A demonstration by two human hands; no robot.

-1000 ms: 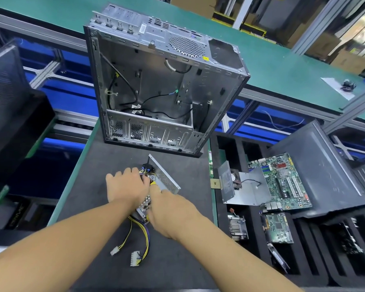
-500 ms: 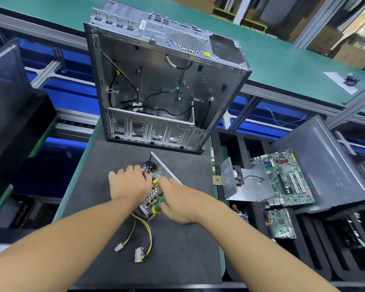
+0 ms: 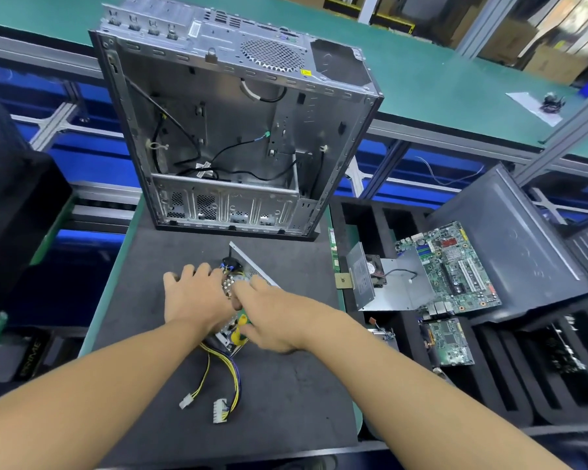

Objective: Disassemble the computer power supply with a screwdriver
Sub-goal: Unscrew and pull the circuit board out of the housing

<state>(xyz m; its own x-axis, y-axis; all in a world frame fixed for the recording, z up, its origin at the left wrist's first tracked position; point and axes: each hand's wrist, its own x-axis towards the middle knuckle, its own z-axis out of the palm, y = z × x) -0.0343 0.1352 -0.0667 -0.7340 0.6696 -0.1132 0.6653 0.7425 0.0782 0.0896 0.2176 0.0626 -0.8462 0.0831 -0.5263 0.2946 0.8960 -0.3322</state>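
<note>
The opened power supply (image 3: 252,271) lies on the dark mat in front of me, its perforated metal wall tilted up behind its exposed parts. A bundle of yellow and black cables (image 3: 230,371) with white plugs trails from it toward me. My left hand (image 3: 194,296) lies over the supply's left side, fingers spread and bent over it. My right hand (image 3: 272,313) grips a screwdriver with a green and yellow handle (image 3: 241,329); its shaft is hidden between my hands.
An emptied metal computer case (image 3: 231,130) stands open at the mat's far end. To the right, black foam compartments hold a motherboard (image 3: 452,266), a fan on a metal plate (image 3: 374,271) and a smaller board (image 3: 447,340). A dark case panel (image 3: 510,242) leans there.
My right hand has shifted from close against the left hand to the right and reset over the screwdriver handle, which now shows. My left hand stays on the supply. My head moved closer.
</note>
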